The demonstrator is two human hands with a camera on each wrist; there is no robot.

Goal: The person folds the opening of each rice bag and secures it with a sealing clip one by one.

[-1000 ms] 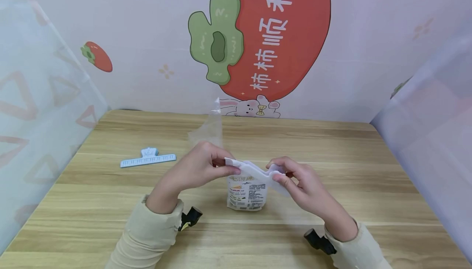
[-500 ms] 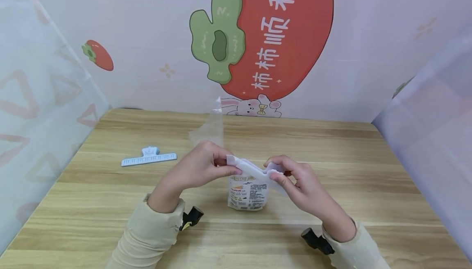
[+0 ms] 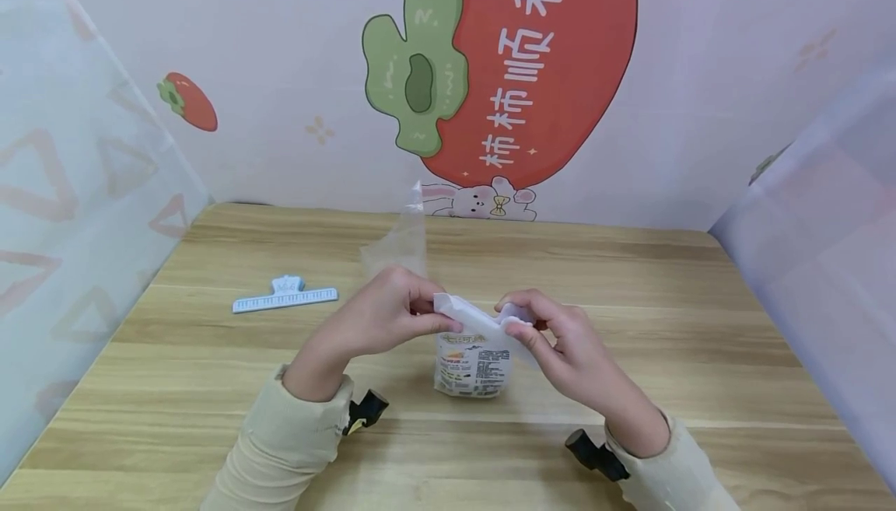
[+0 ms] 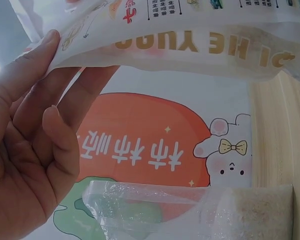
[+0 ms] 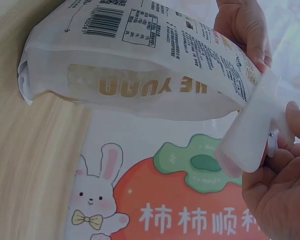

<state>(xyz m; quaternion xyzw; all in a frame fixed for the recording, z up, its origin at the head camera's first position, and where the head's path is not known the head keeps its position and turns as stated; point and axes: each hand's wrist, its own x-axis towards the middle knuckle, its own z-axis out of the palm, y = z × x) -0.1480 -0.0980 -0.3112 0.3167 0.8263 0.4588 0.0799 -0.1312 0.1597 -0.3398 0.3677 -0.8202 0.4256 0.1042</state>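
A white printed food bag [image 3: 472, 367] stands upright on the table in the head view. My left hand [image 3: 392, 313] pinches its folded top corner between thumb and fingers. My right hand [image 3: 570, 344] pinches the handle of a white bag clip [image 5: 247, 127], pale lavender in the head view. The clip lies across the top of the bag; whether it is clamped fully over the fold cannot be told. In the left wrist view, the left hand [image 4: 35, 130] has its thumb on the bag's edge. Part of the left hand hides a clear bag behind it.
A light blue ruler-like clip [image 3: 285, 299] lies on the table at left. Behind my left hand stands a clear plastic bag [image 3: 402, 243], with pale grains at its bottom [image 4: 265, 212]. A printed cloth backdrop [image 3: 280, 44] borders the wooden table [image 3: 630, 278].
My right hand has shifted slightly left with the clip, closer to the left hand. The left hand keeps its pinch on the bag. The head view has tilted a little.
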